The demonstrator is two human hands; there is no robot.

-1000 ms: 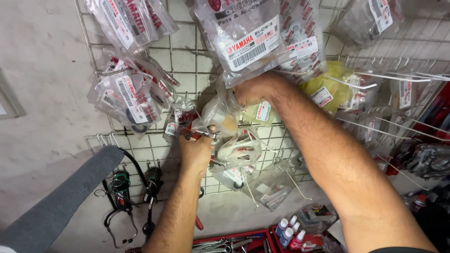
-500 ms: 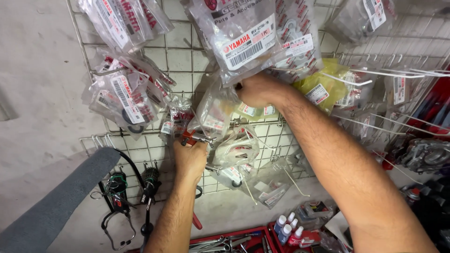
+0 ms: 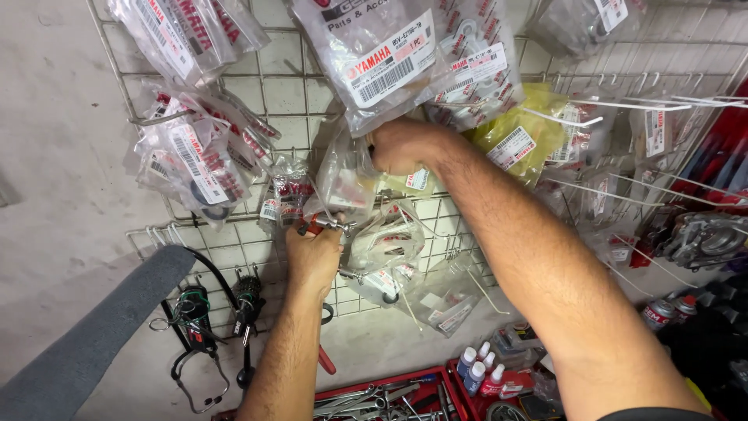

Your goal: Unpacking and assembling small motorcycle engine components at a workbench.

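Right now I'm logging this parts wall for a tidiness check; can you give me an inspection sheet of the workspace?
Surface: wire grid on a grey wall.
Job's things: clear bags on hooks; pliers.
Clutter: yellow bag, bottles, red tray of tools.
Hands: left hand grips the pliers; right hand pinches a bag.
Cables: black leads hanging low left.
Surroundings: grey sleeve, spray cans.

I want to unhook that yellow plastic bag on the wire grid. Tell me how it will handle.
The yellow bag looks thin and crinkled, so probably floppy and light. Its glossy film may be slippery. Packed among clear bags by the right hand, it could snag on the hooks.
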